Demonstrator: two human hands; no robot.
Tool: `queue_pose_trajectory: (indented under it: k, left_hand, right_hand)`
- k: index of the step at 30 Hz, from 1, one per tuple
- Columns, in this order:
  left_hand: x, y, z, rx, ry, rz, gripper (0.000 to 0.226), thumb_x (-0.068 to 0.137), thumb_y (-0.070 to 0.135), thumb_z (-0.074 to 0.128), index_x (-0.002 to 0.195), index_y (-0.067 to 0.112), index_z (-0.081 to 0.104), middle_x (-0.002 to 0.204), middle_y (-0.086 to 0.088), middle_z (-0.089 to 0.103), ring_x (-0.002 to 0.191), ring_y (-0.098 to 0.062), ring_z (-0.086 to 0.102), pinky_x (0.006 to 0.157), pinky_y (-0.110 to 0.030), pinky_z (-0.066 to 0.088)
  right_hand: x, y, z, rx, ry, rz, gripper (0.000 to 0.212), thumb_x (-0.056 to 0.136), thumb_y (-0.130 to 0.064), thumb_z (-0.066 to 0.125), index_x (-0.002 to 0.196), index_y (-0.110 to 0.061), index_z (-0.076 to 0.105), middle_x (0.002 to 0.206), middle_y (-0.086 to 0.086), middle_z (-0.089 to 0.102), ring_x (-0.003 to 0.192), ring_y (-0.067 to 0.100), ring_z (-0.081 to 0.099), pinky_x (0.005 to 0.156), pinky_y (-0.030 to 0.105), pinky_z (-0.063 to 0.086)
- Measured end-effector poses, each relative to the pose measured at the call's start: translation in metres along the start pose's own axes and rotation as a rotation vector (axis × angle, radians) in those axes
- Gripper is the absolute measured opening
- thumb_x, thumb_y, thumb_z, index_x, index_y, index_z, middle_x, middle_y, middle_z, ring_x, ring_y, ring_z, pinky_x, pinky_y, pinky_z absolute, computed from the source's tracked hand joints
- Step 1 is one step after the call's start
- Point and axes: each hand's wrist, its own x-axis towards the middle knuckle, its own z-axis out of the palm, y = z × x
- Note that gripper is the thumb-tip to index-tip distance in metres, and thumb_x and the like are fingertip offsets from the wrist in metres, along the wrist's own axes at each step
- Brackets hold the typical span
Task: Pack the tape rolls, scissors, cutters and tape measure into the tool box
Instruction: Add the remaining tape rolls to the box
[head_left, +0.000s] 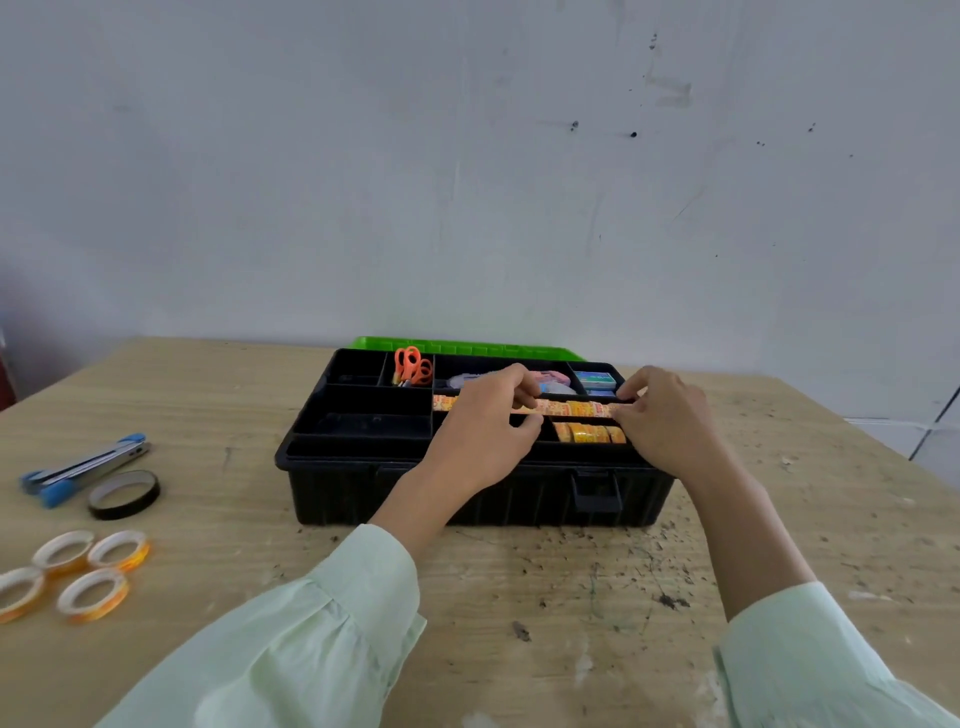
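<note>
The left hand (488, 421) and right hand (662, 415) are pinching orange-printed tape rolls (576, 408) into a black plastic tool box (467, 493); fetching the loose rolls (98, 614) seems next.

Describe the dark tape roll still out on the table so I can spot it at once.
Look left of the black tool box, toward the left edge of the table. The black tape roll lies flat just in front of the blue-handled tool. It is the only dark roll; the four rolls nearer the person are white and orange.
</note>
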Motion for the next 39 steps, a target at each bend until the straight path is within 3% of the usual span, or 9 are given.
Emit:
queue_pose_trajectory:
  k: [5, 8, 12, 17, 24, 28, 34, 37, 39]
  left_hand:
    - [-0.024, -0.019, -0.035, 0.039, 0.313, 0.04, 0.015, 0.084, 0.009, 0.061, 0.097, 0.016, 0.061, 0.096, 0.004, 0.06, 0.093, -0.012, 0.056, 0.086, -0.03, 0.049]
    - [-0.039, -0.041, -0.064, 0.141, 0.519, 0.022, 0.02, 0.079, 0.002, 0.051, 0.091, 0.014, 0.062, 0.092, 0.001, 0.059, 0.092, -0.017, 0.051, 0.083, -0.032, 0.044]
    - [-0.056, -0.073, -0.1, 0.167, 0.655, -0.052, 0.033, 0.073, -0.009, 0.043, 0.094, 0.011, 0.059, 0.097, -0.003, 0.055, 0.094, -0.015, 0.044, 0.08, -0.022, 0.035]
    - [-0.062, -0.128, -0.128, 0.127, 0.485, -0.305, 0.031, 0.081, -0.011, 0.042, 0.094, 0.014, 0.056, 0.102, -0.003, 0.05, 0.104, -0.019, 0.049, 0.082, -0.013, 0.03]
    - [-0.058, -0.189, -0.123, 0.349, 0.076, -0.5, 0.027, 0.094, 0.013, 0.05, 0.119, 0.017, 0.059, 0.125, -0.006, 0.048, 0.118, -0.022, 0.046, 0.09, -0.026, 0.036]
    - [-0.052, -0.201, -0.117, 0.47, 0.004, -0.509, 0.029, 0.095, 0.019, 0.047, 0.12, 0.022, 0.06, 0.122, -0.006, 0.049, 0.114, -0.026, 0.049, 0.096, -0.035, 0.042]
    - [-0.057, -0.193, -0.119, 0.38, 0.148, -0.539, 0.012, 0.093, 0.023, 0.055, 0.097, 0.014, 0.062, 0.113, -0.007, 0.053, 0.102, -0.024, 0.054, 0.08, -0.027, 0.041]
    - [-0.068, -0.173, -0.127, 0.201, 0.366, -0.473, 0.009, 0.089, 0.019, 0.063, 0.092, 0.018, 0.054, 0.106, -0.003, 0.059, 0.094, -0.015, 0.059, 0.072, -0.019, 0.042]
    - [-0.075, -0.15, -0.133, 0.026, 0.533, -0.389, 0.023, 0.086, 0.019, 0.068, 0.098, 0.02, 0.048, 0.101, 0.002, 0.059, 0.085, -0.004, 0.059, 0.065, -0.01, 0.046]
  right_hand:
    - [-0.016, -0.056, 0.033, 0.199, 0.102, -0.263, 0.02, 0.096, -0.011, 0.043, 0.11, -0.015, 0.057, 0.101, 0.003, 0.06, 0.094, 0.019, 0.051, 0.064, 0.026, 0.032]
    - [-0.026, -0.095, 0.063, 0.248, 0.037, -0.378, 0.021, 0.096, -0.009, 0.045, 0.113, -0.013, 0.057, 0.106, 0.0, 0.059, 0.103, 0.016, 0.049, 0.075, 0.021, 0.03]
    - [-0.035, -0.139, 0.095, 0.219, -0.08, -0.494, 0.028, 0.096, -0.015, 0.047, 0.124, -0.014, 0.053, 0.122, 0.004, 0.058, 0.116, 0.021, 0.049, 0.097, 0.032, 0.038]
    - [-0.039, -0.169, 0.122, -0.102, -0.335, -0.508, 0.052, 0.102, -0.043, 0.028, 0.151, -0.028, 0.022, 0.159, -0.007, 0.02, 0.148, 0.012, 0.01, 0.117, 0.052, 0.007]
    - [-0.039, -0.167, 0.126, -0.292, -0.401, -0.512, 0.053, 0.101, -0.049, 0.012, 0.152, -0.035, 0.014, 0.161, -0.013, 0.002, 0.149, 0.011, -0.003, 0.116, 0.055, 0.003]
    - [-0.04, -0.167, 0.128, -0.302, -0.385, -0.513, 0.051, 0.101, -0.049, 0.012, 0.151, -0.036, 0.017, 0.161, -0.014, 0.003, 0.149, 0.011, -0.002, 0.116, 0.054, 0.004]
    - [-0.043, -0.167, 0.127, -0.274, -0.366, -0.502, 0.051, 0.101, -0.05, 0.015, 0.15, -0.036, 0.022, 0.16, -0.015, 0.007, 0.148, 0.009, 0.001, 0.116, 0.053, 0.005]
    - [-0.046, -0.167, 0.127, -0.169, -0.265, -0.494, 0.048, 0.1, -0.05, 0.026, 0.145, -0.034, 0.033, 0.155, -0.012, 0.029, 0.146, 0.01, 0.017, 0.117, 0.048, 0.013]
    - [-0.049, -0.168, 0.125, 0.05, -0.118, -0.493, 0.041, 0.097, -0.048, 0.041, 0.135, -0.033, 0.048, 0.131, -0.014, 0.057, 0.132, 0.012, 0.042, 0.111, 0.045, 0.031]
